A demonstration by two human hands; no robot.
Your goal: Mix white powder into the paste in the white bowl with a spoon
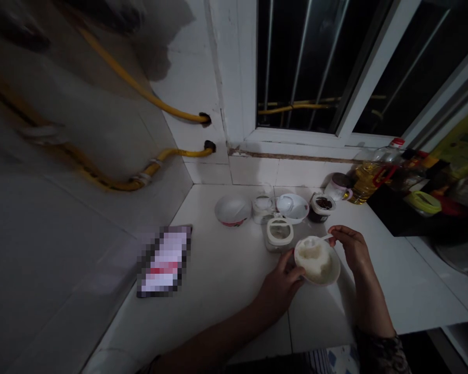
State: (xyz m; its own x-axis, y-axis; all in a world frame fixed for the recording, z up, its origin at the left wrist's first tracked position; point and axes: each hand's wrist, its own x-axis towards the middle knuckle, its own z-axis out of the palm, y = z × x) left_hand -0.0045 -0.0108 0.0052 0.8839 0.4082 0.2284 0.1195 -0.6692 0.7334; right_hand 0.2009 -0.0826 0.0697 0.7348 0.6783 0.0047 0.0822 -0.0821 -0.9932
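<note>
Bowl in L hand, spoon in R hand, open counter left.

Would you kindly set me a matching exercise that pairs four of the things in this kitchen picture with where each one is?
Things:
1. White bowl of pale food
2. Jar of dark sauce
3. Bottle of yellow cooking oil
4. Yellow hoses

Places:
A. Running along the wall at the left
B. At the back of the counter, under the window
C. Held in the left hand
D. On the counter, just beyond the right hand

Right pairs: 1-C, 2-D, 3-B, 4-A
</note>
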